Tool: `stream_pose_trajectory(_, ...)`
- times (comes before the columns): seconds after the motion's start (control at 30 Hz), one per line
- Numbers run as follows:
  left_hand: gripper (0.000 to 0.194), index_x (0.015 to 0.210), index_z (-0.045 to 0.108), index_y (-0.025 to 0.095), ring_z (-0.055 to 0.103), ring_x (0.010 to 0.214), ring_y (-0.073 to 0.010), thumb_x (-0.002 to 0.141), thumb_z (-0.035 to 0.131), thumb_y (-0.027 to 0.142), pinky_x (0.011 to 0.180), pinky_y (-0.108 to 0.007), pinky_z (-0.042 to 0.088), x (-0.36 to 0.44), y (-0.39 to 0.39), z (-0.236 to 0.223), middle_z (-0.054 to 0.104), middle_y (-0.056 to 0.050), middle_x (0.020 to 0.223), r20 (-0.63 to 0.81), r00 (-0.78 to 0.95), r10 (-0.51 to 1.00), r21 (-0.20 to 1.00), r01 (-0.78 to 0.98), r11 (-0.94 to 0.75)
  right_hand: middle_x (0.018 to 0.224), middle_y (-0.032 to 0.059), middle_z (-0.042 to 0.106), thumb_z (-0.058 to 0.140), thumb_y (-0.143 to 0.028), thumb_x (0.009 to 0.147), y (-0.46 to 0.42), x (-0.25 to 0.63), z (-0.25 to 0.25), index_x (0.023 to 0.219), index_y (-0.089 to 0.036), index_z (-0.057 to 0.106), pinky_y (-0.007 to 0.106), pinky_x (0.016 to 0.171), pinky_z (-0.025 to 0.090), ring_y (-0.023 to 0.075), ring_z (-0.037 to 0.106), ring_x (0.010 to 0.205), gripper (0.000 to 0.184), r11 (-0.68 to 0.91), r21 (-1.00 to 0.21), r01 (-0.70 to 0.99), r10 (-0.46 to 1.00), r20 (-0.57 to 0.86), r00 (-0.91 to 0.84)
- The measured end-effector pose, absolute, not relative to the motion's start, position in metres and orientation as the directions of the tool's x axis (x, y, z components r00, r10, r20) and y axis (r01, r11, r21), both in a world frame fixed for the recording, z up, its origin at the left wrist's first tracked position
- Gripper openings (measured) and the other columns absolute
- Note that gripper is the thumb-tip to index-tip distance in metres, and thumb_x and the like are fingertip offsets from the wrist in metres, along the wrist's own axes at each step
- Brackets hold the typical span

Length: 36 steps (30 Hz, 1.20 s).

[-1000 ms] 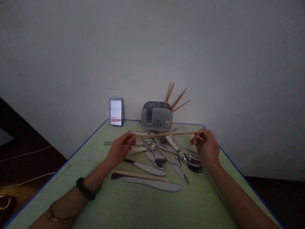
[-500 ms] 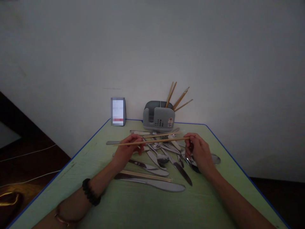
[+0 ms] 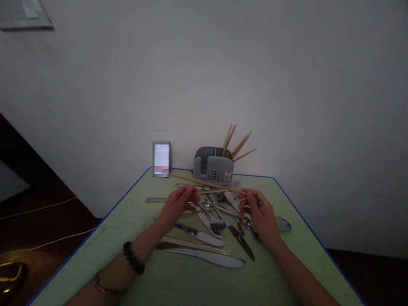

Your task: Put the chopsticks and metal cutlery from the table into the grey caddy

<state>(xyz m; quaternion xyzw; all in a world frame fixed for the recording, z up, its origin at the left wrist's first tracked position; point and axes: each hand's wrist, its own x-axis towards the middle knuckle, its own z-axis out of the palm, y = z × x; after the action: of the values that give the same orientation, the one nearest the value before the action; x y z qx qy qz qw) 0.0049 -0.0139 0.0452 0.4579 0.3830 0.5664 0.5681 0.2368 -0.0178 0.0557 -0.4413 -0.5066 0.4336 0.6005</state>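
Note:
My right hand pinches the near end of a wooden chopstick, which slants up and to the left over the table. My left hand hovers with its fingers curled just below a second chopstick; I cannot tell whether it grips it. Both hands hang above a pile of knives and spoons. At the table's far edge stands a grey cutlery holder with several chopsticks upright in it.
The green table has a blue edge. A phone leans against the wall at the far left. Two chopsticks and a large knife lie nearest me. A spoon lies to the right.
The chopstick held level between both hands has swung: its left end now points toward the phone, held only by my right hand. Both hands drew closer together.

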Motion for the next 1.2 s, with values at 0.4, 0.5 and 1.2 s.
stream_pose_trajectory(0.4, 0.029, 0.093, 0.059, 0.016, 0.06, 0.064, -0.012, 0.076, 0.067, 0.038, 0.047, -0.021, 0.053, 0.007, 0.029, 0.156, 0.06, 0.0, 0.072, 0.407, -0.125, 0.905, 0.852, -0.307, -0.425, 0.07, 0.0002, 0.061, 0.059, -0.048, 0.079, 0.036, 0.23, 0.155, 0.087, -0.018, 0.059, 0.027, 0.051, 0.053, 0.0112, 0.057, 0.053, 0.032, 0.325, -0.945, 0.041, 0.944, 0.322, -0.075)
stream_pose_trajectory(0.5, 0.032, 0.091, 0.057, 0.017, 0.058, 0.061, -0.0105, 0.074, 0.067, 0.043, 0.045, -0.018, 0.049, 0.01, 0.033, 0.149, 0.057, 0.002, 0.07, 0.354, -0.203, 0.913, 0.856, -0.322, -0.404, 0.065, -0.0005, 0.06, 0.056, -0.046, 0.081, 0.037, 0.231, 0.164, 0.082, -0.018, 0.059, 0.025, 0.051, 0.049, 0.0118, 0.055, 0.052, 0.028, 0.362, -0.909, 0.209, 0.926, 0.324, -0.193)
stream_pose_trajectory(1.2, 0.017, 0.084, 0.063, 0.016, 0.055, 0.063, -0.0113, 0.081, 0.061, 0.033, 0.052, -0.019, 0.042, 0.016, 0.03, 0.143, 0.063, -0.003, 0.078, 0.354, 0.165, 0.921, 0.923, 0.1, -0.372, 0.069, 0.0008, 0.055, 0.057, -0.038, 0.084, 0.034, 0.232, 0.172, 0.087, -0.021, 0.069, 0.026, 0.06, 0.041, 0.0135, 0.049, 0.064, 0.021, 0.538, -0.663, 0.521, 0.835, 0.503, -0.222)
